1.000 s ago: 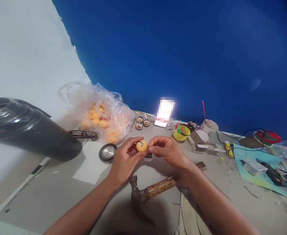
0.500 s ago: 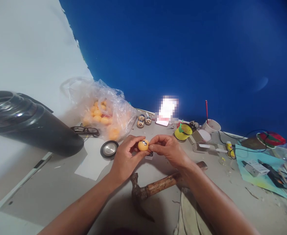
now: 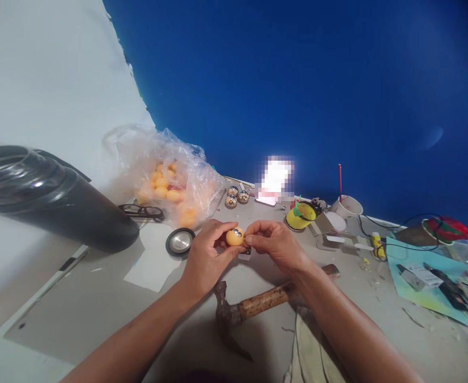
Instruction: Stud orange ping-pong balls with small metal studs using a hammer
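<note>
Between my hands is a small orange ball [image 3: 234, 238] with shiny silver studs on its upper right side. My left hand [image 3: 208, 254] is closed round the ball, thumb below and fingers above. My right hand [image 3: 276, 243] pinches at the ball's right side; what its fingertips hold, if anything, is too small to make out. A small dark item [image 3: 249, 251] shows partly under the right fingertips. Below my hands lies a claw hammer [image 3: 260, 302] with a worn wooden handle, partly covered by my right forearm.
A clear plastic bag [image 3: 196, 183] of orange balls lies at back left. Several studded balls [image 3: 232, 200] sit near a bright, blurred-out screen [image 3: 274, 178]. A large dark bottle [image 3: 66, 202] leans in from the left. A round black lid [image 3: 180, 242] and a yellow pot [image 3: 300, 215] flank my hands.
The whole view has shifted slightly, moving things a little to the right. Both hands keep nearly the same pose around the orange ball.
</note>
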A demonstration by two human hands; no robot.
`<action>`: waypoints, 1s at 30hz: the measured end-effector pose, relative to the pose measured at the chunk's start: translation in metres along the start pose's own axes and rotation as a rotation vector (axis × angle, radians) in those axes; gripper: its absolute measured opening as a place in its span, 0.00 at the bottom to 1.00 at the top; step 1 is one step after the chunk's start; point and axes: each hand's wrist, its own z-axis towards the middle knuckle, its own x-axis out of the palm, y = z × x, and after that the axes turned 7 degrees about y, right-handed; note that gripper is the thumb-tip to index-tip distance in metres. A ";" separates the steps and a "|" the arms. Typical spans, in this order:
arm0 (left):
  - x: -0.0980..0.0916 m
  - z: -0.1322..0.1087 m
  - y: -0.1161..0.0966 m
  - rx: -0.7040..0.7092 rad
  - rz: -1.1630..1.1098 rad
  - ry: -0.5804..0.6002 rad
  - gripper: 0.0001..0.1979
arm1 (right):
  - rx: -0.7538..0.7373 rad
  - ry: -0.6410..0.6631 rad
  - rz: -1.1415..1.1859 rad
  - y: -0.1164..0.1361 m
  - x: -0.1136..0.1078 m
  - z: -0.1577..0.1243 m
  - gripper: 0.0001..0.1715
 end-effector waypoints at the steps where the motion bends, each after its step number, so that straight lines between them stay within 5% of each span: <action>1: 0.000 0.000 0.000 0.001 0.002 -0.001 0.17 | 0.003 -0.001 -0.002 0.000 0.000 0.000 0.15; 16: 0.000 -0.002 0.000 0.006 0.077 -0.001 0.17 | -0.011 0.038 -0.057 -0.002 -0.002 0.001 0.12; 30: -0.002 0.001 -0.011 -0.121 -0.052 0.054 0.16 | -0.042 0.058 -0.294 0.001 -0.007 0.001 0.23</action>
